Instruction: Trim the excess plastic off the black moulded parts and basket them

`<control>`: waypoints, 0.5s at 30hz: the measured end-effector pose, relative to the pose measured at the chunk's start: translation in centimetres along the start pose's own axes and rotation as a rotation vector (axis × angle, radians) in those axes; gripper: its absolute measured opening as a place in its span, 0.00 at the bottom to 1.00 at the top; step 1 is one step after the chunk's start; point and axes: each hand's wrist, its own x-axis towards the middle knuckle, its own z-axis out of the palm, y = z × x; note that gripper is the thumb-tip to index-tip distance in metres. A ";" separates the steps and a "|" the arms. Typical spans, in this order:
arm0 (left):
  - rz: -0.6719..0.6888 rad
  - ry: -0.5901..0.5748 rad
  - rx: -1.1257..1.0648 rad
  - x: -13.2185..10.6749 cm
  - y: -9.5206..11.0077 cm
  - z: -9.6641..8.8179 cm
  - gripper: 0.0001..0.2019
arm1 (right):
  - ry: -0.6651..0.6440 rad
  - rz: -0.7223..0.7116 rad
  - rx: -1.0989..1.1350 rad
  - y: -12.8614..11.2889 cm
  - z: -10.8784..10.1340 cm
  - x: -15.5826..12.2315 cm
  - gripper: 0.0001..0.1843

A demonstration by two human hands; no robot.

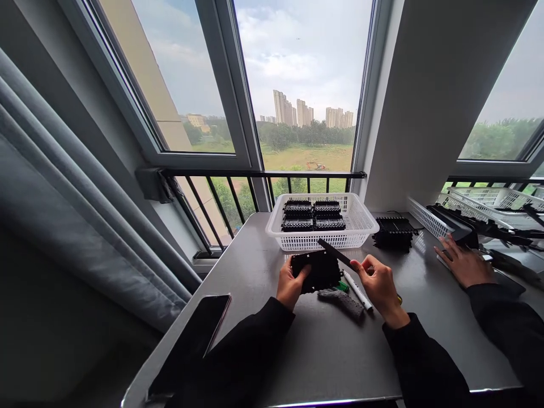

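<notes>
My left hand grips a flat black plastic part by its left side, thumb on top. In my right hand is a dark flat file, pointing up and left across the part's upper right corner; whether they touch I cannot tell. A bit of yellow shows behind the right hand, perhaps the handle's end. Just below the part lie a grey rag-like strip, a white marker pen and a small green item, partly hidden.
Behind my hands a white basket holds several black parts. More black parts are stacked to its right. A dark phone-like slab lies at the left of the metal table. A co-worker's hand rests at the right, near other baskets.
</notes>
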 end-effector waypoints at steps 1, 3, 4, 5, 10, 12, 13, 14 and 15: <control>-0.004 0.000 -0.001 0.0 0.0 0.0 0.17 | -0.033 -0.014 0.020 -0.2 0.1 -0.1 0.25; -0.002 -0.003 0.010 0.0 -0.1 0.0 0.18 | -0.091 -0.045 0.028 -0.5 0.4 -0.4 0.24; 0.001 -0.006 0.015 0.0 -0.1 0.0 0.18 | -0.099 -0.056 0.018 -0.5 0.6 -0.5 0.24; 0.003 -0.007 0.018 0.0 -0.1 0.0 0.18 | -0.087 -0.058 0.002 -0.5 0.6 -0.5 0.24; 0.013 -0.006 0.026 0.1 -0.3 -0.2 0.18 | 0.032 0.006 -0.031 0.3 0.2 -0.1 0.26; 0.020 -0.005 0.038 0.2 -0.5 -0.2 0.17 | -0.001 0.003 0.004 0.3 0.3 -0.2 0.26; 0.021 -0.002 0.044 0.3 -0.6 -0.3 0.17 | -0.033 -0.012 0.025 0.1 0.4 -0.3 0.26; 0.020 0.001 0.050 0.3 -0.7 -0.3 0.17 | -0.069 -0.031 0.042 0.0 0.6 -0.4 0.25; 0.020 0.005 0.053 0.3 -0.8 -0.3 0.18 | -0.105 -0.049 0.050 -0.2 0.8 -0.6 0.25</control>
